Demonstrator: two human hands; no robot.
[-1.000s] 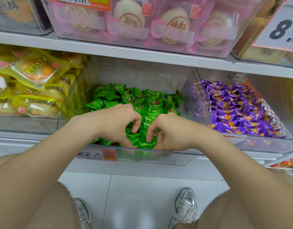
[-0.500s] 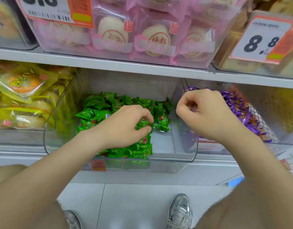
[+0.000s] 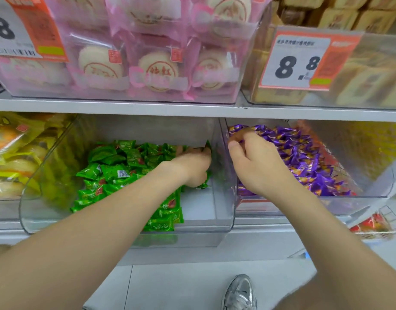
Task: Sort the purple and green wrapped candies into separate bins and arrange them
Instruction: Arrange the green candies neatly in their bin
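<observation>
Green wrapped candies [image 3: 116, 173] fill the left and middle of a clear bin [image 3: 203, 229] on the lower shelf. My left hand [image 3: 192, 166] is deep in that bin at its back right, with its fingers curled round a few green candies. Purple wrapped candies [image 3: 304, 157] are heaped in the neighbouring clear bin [image 3: 371, 198] to the right. Over the back left corner of the purple pile, my right hand [image 3: 255, 162] has its fingers curled and pinches a purple candy at its fingertips.
The green bin's front right floor [image 3: 199, 206] is bare. Yellow snack packs [image 3: 11, 153] fill the bin to the left. Above the shelf board [image 3: 192, 108] stand pink-wrapped cakes [image 3: 156, 70] and a price tag [image 3: 299, 61]. My shoe [image 3: 239, 294] is on the floor below.
My right hand left the green bin and moved right, over the divider, to the purple pile. My left hand pushed further back and right among the green candies.
</observation>
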